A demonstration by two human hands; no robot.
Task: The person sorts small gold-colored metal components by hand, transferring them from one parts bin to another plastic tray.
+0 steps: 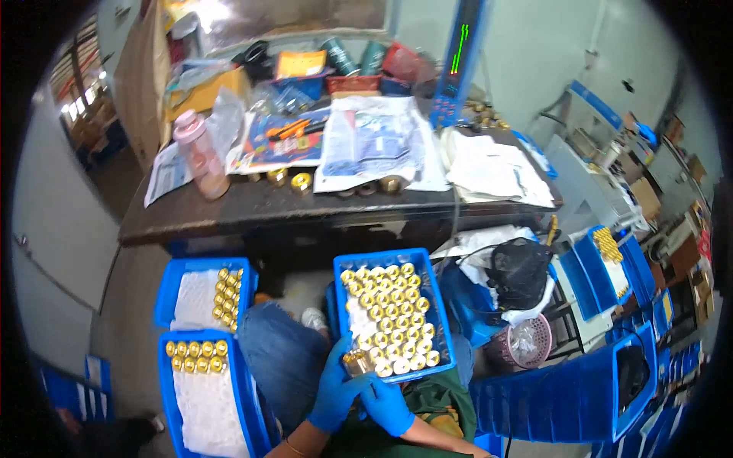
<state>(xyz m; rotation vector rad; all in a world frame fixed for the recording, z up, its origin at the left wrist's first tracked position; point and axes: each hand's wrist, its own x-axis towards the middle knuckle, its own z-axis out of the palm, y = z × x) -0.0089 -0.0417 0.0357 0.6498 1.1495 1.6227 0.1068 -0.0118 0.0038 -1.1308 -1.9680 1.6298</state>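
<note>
A short, round brass-coloured fitting is held up just over the near edge of a blue crate. My left hand, in a blue glove, has its fingers closed round the fitting's left side. From the lower right, my right hand, gloved in blue too, pinches the fitting's near side; part of its grip is hidden. Rows of similar gold-coloured fittings fill most of the crate, over a white lining that shows along its left side.
Two blue crates with white lining and some fittings are at my left. Ahead stands a dark workbench with a pink bottle, papers and white cloths. At right are a pink basket and stacked blue crates.
</note>
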